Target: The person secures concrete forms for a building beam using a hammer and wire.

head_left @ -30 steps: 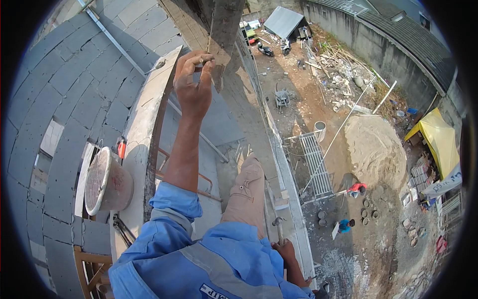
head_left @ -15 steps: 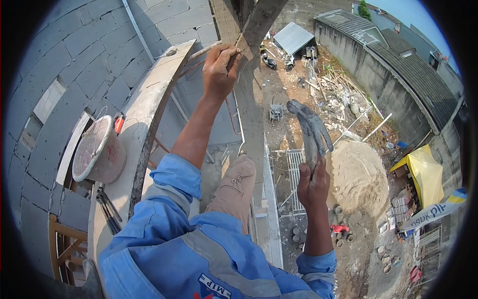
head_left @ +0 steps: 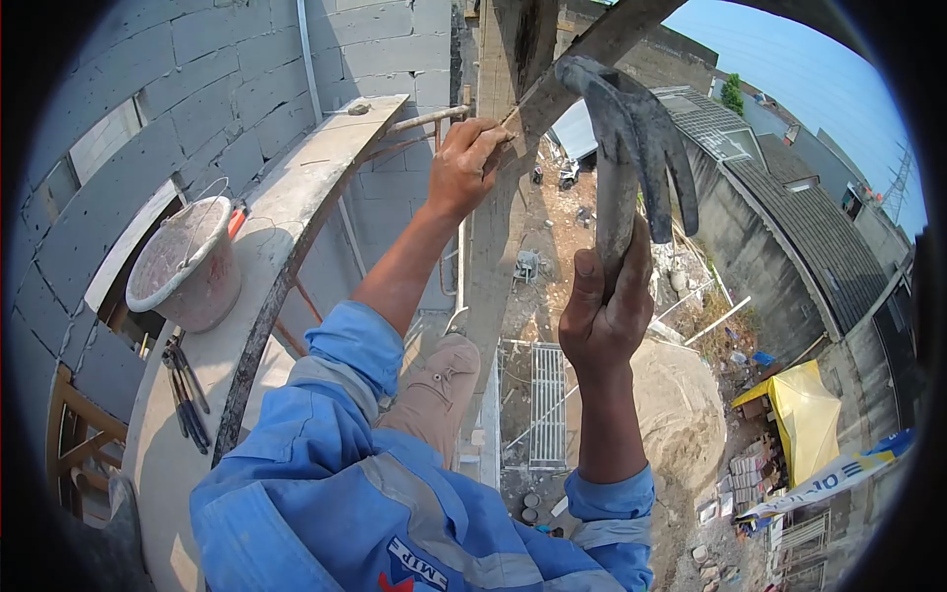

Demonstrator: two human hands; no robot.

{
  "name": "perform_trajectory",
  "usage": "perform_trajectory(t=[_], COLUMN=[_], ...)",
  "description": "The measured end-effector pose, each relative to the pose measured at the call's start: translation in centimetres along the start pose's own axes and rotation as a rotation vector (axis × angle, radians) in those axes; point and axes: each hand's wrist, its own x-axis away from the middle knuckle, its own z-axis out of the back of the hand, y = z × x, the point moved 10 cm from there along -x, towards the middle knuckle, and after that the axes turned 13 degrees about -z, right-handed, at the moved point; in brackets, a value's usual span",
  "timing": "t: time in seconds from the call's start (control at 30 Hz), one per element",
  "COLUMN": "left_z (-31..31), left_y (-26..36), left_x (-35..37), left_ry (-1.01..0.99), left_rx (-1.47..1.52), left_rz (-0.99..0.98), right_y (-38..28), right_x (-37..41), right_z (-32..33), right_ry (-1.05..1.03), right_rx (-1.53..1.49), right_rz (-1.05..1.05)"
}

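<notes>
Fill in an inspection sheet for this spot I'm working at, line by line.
Surface: plank ledge, stained and dusty.
Job's things: claw hammer, raised; slanting timber.
Clutter: bucket, long-handled tool and a red-handled item on the ledge.
Hands: right hand grips the hammer's handle; left hand has its fingertips together at the timber, anything pinched too small to identify.
Cables: nothing seen near the hands.
Surroundings: grey block wall on the left; sand heap and yellow cover far below.

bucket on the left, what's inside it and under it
The bucket shows a stained inner wall; its bottom can't be made out. Under it is the board, covered where the base sits.
</notes>
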Motion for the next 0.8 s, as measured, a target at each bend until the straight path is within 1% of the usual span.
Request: perform_trajectory(t=[0.03, 0.07, 0.13, 0.17, 0.23, 0.27, 0.33, 0.37, 0.4, 0.47, 0.53, 0.57, 0.6, 0.67, 0.7, 0.73, 0.77, 0.8], left_z=[0.1, 0.1, -0.1, 0.0, 0.1, 0.3, 0.3, 0.3, 0.4, 0.4, 0.4, 0.5, 0.7, 0.3, 0.1, -0.1, 0.5, 0.4], left_y=[0.0, 0.0, 0.0, 0.2, -0.3, -0.2, 0.3, 0.3, 0.2, 0.1, 0.0, 0.2, 0.4, 0.1, -0.4, -0.3, -2.2, -4.2], left_x=[-0.1, -0.1, 0.0, 0.2, -0.5, -0.4, -0.1, 0.0, 0.0, 0.0, -0.2, -0.2, -0.3, 0.4, 0.6, 1.4, 2.8, 4.5], left_ry=[0.002, -0.003, -0.012, -0.008, 0.020, 0.031, 0.037, 0.038, 0.041, 0.040, 0.030, 0.020, 0.013, 0.028, 0.059, 0.061, 0.207, 0.353], left_rx=[0.001, 0.002, 0.011, -0.001, -0.026, -0.014, 0.005, 0.026, 0.042, 0.041, 0.048, 0.043, 0.039, 0.083, 0.107, 0.108, 0.244, 0.382], left_rz=[-0.003, 0.003, 0.013, 0.011, 0.001, -0.008, -0.007, 0.011, 0.028, 0.033, 0.040, 0.052, 0.062, 0.052, 0.048, 0.055, 0.263, 0.467], right_y=[1.1, 1.9, 6.6, 6.8, 6.1, 5.2, 2.2, 2.5, 1.9, 1.2, 1.7, 4.5, 6.1, 6.8, 6.6, 6.3, 6.3, 7.7], right_x=[0.3, 0.3, 1.6, 2.4, 2.0, 1.5, 0.2, 0.6, 0.8, 0.7, 1.1, 0.9, 1.3, 2.4, 2.3, 2.5, 2.7, 3.3], right_z=[-1.2, -2.3, -5.8, -5.5, -3.8, -3.4, 0.1, 0.8, 1.4, 0.8, -1.8, -5.1, -6.9, -6.2, -5.8, -4.3, -2.9, -2.3], right_ry=[-0.035, -0.083, -0.445, -0.449, -0.281, -0.288, -0.087, -0.054, 0.067, 0.042, 0.058, -0.179, -0.377, -0.354, -0.351, -0.273, -0.189, -0.192], right_rx=[0.023, 0.067, 0.461, 0.466, 0.270, 0.271, -0.052, -0.126, -0.257, -0.382, -0.016, 0.166, 0.384, 0.224, 0.225, 0.132, 0.036, -0.062], right_rz=[-0.081, -0.113, -0.418, -0.430, -0.352, -0.345, -0.256, -0.288, -0.199, -0.123, -0.048, -0.283, -0.390, -0.450, -0.427, -0.469, -0.508, -0.629])
